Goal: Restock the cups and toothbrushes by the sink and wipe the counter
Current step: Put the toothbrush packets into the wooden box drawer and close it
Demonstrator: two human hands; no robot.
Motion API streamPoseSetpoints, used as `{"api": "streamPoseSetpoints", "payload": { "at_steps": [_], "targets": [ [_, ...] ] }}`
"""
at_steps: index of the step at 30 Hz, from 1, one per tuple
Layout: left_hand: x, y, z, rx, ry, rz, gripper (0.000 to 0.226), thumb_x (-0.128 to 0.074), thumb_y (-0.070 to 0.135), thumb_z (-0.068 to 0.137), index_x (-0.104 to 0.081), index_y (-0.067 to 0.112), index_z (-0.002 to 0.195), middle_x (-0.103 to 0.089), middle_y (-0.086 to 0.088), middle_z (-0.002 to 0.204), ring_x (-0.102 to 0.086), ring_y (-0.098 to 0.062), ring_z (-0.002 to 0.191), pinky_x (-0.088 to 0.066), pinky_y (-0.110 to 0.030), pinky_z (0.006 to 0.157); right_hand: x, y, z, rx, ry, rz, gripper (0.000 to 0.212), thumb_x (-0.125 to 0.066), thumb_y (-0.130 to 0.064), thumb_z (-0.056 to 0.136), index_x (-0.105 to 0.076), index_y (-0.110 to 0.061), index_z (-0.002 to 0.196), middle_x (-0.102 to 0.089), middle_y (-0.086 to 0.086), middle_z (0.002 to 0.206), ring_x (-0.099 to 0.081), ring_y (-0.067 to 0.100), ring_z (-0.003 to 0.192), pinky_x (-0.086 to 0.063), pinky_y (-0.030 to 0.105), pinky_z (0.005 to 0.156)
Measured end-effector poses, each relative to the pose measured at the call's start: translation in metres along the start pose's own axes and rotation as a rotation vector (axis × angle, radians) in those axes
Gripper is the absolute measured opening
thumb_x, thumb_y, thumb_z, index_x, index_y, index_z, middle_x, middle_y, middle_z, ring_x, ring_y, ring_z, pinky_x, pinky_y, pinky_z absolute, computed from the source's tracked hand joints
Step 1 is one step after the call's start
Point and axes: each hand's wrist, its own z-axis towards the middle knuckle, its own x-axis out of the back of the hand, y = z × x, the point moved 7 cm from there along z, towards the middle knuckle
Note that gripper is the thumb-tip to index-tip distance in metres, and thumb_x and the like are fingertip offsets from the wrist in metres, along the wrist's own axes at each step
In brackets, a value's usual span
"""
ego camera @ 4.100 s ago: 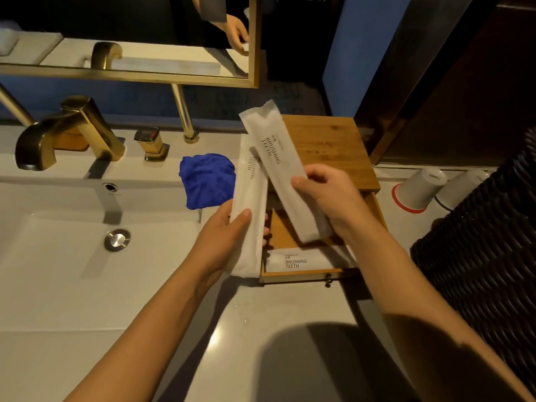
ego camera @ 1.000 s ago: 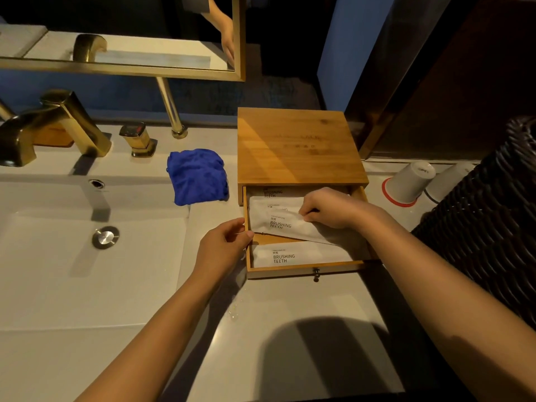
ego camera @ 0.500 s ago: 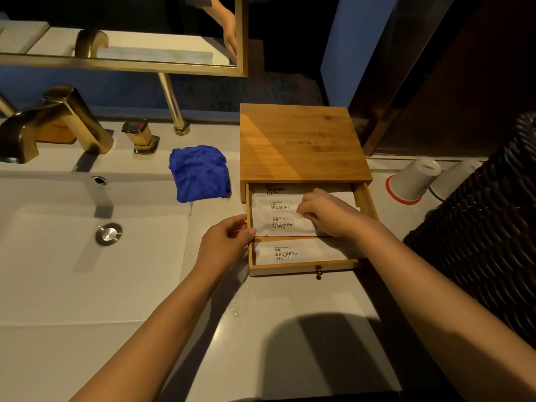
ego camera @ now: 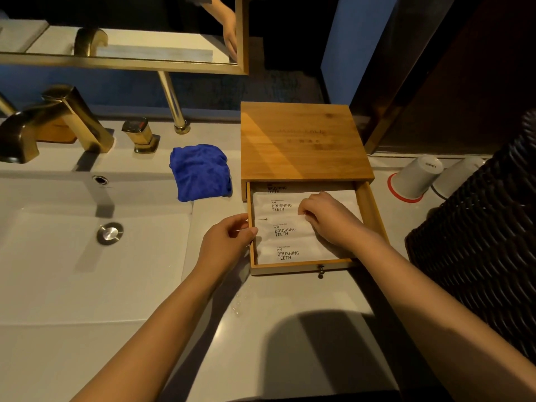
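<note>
A wooden box [ego camera: 301,143] stands on the grey counter with its drawer [ego camera: 371,216] pulled out toward me. Several white toothbrush packets [ego camera: 285,230] marked BRUSHING TEETH lie flat in the drawer, side by side. My right hand [ego camera: 330,219] rests on top of the packets, fingers curled and pressing on them. My left hand [ego camera: 229,239] touches the drawer's left edge, thumb at the packets' ends. Two white cups [ego camera: 414,178] stand upside down on the counter right of the box. A crumpled blue cloth [ego camera: 200,171] lies left of the box.
A white sink basin [ego camera: 72,256] with a metal drain lies to the left, under a brass faucet [ego camera: 52,120] and handle [ego camera: 140,134]. A dark wicker basket [ego camera: 481,236] fills the right side. A gold-framed mirror [ego camera: 121,59] hangs behind.
Four seconds ago both hands held packets above the drawer. The packets now lie in the drawer. Over the last second my right hand has straightened the tilted middle packet into the row.
</note>
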Motion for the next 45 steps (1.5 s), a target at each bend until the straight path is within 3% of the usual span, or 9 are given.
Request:
{"api": "streamPoseSetpoints", "payload": {
  "at_steps": [5,10,14,17,21,26,30,35,45],
  "targets": [
    [0.002,0.005,0.005,-0.063,0.057,0.113,0.054,-0.063,0.027,0.084,-0.044,0.018,0.133,-0.055,-0.008,0.131,-0.053,-0.022,0.116,-0.042,-0.029,0.091,0.001,0.003,-0.005,-0.145,0.139,0.103,0.014,-0.052,-0.004,0.088,-0.058,-0.013,0.098,-0.058,0.003,0.102,-0.047,0.02,0.101,-0.041,0.027,0.079],
    [0.008,0.078,0.028,-0.495,0.167,0.313,0.063,-0.059,0.033,0.086,-0.031,0.021,0.141,-0.041,-0.005,0.145,-0.039,-0.021,0.129,-0.033,-0.031,0.097,0.019,-0.005,-0.026,-0.252,0.313,0.234,0.022,-0.047,0.0,0.088,-0.06,-0.01,0.103,-0.06,0.005,0.102,-0.049,0.019,0.101,-0.047,0.034,0.081],
    [-0.018,0.112,0.075,-0.663,-0.02,0.68,0.056,-0.045,0.035,0.093,-0.026,0.019,0.143,-0.023,-0.009,0.154,-0.016,-0.026,0.142,-0.013,-0.047,0.114,0.03,-0.009,-0.074,-0.458,0.435,0.295,0.013,-0.054,-0.014,0.091,-0.062,-0.014,0.101,-0.064,0.002,0.095,-0.058,0.018,0.091,-0.054,0.036,0.076],
    [-0.034,0.108,0.099,-0.737,-0.127,1.011,0.05,-0.035,0.036,0.096,-0.028,0.016,0.141,-0.025,-0.013,0.152,-0.017,-0.029,0.139,-0.013,-0.047,0.114,0.028,-0.014,-0.119,-0.591,0.486,0.333,0.009,-0.057,-0.025,0.09,-0.061,-0.018,0.088,-0.062,-0.003,0.08,-0.059,0.012,0.075,-0.053,0.028,0.069],
    [-0.036,0.097,0.101,-0.817,-0.136,1.092,0.051,-0.027,0.037,0.097,-0.026,0.01,0.141,-0.026,-0.014,0.15,-0.019,-0.03,0.137,-0.012,-0.043,0.112,-0.007,-0.013,-0.153,-0.764,0.415,0.454,0.022,-0.053,-0.028,0.092,-0.057,-0.015,0.075,-0.055,-0.003,0.061,-0.057,0.015,0.063,-0.044,0.021,0.056],
    [-0.029,0.098,0.103,-0.786,-0.26,1.082,0.056,-0.03,0.038,0.097,-0.019,0.009,0.144,-0.018,-0.013,0.154,-0.012,-0.029,0.141,-0.009,-0.041,0.114,-0.064,-0.023,-0.136,-0.935,0.181,1.32,0.032,-0.039,-0.024,0.099,-0.057,-0.006,0.08,-0.053,0.006,0.06,-0.042,0.013,0.048,-0.031,0.019,0.042],
    [-0.023,0.092,0.102,-0.747,-0.277,1.067,0.059,-0.026,0.041,0.097,-0.012,0.011,0.146,-0.007,-0.012,0.157,-0.001,-0.026,0.144,-0.002,-0.039,0.115,-0.068,-0.025,-0.128,-0.93,0.105,1.514,0.031,-0.034,-0.018,0.1,-0.054,-0.008,0.078,-0.048,-0.001,0.054,-0.036,0.007,0.043,-0.024,0.015,0.039],
    [-0.024,0.089,0.103,-0.726,-0.285,1.073,0.059,-0.024,0.041,0.097,-0.008,0.012,0.146,-0.002,-0.012,0.157,0.003,-0.026,0.144,0.001,-0.039,0.115,-0.056,-0.026,-0.12,-0.911,0.172,1.583,0.028,-0.039,-0.014,0.099,-0.057,-0.003,0.08,-0.051,0.004,0.06,-0.04,0.011,0.051,-0.031,0.018,0.044],
    [-0.024,0.085,0.107,-0.689,-0.303,1.077,0.059,-0.021,0.041,0.098,-0.003,0.013,0.146,0.003,-0.01,0.158,0.008,-0.023,0.144,0.009,-0.033,0.112,-0.044,-0.009,-0.049,-0.92,0.224,1.88,0.018,-0.043,-0.008,0.097,-0.056,-0.001,0.086,-0.052,0.005,0.069,-0.04,0.007,0.056,-0.03,0.016,0.047]
  ]
}}
